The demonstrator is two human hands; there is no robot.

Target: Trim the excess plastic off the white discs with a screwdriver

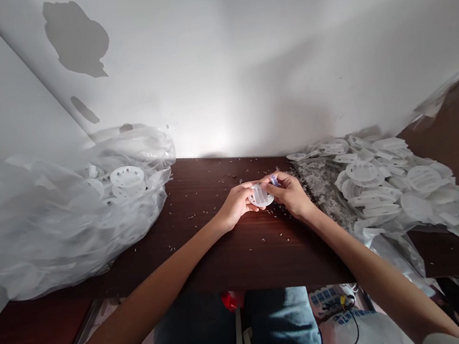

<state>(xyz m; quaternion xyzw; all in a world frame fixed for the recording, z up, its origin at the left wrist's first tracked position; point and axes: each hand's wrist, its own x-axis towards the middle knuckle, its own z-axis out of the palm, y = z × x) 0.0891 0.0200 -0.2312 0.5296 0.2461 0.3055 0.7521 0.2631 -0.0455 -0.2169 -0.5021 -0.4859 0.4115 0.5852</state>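
Above the bench (227,263), between its front and back edges, the white disc (262,196), pinched by the left hand (235,204), is best kept steady against the right hand (292,192), where a purplish piece (274,180) is gripped.

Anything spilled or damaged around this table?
Yes: tiny pale bits lie scattered loose over the dark tabletop, like spilled scrap. Ragged grey patches mar the white wall, upper left; peeling or stain, can't tell. The white disc at the hands shows no obvious damage, though it's small in view.
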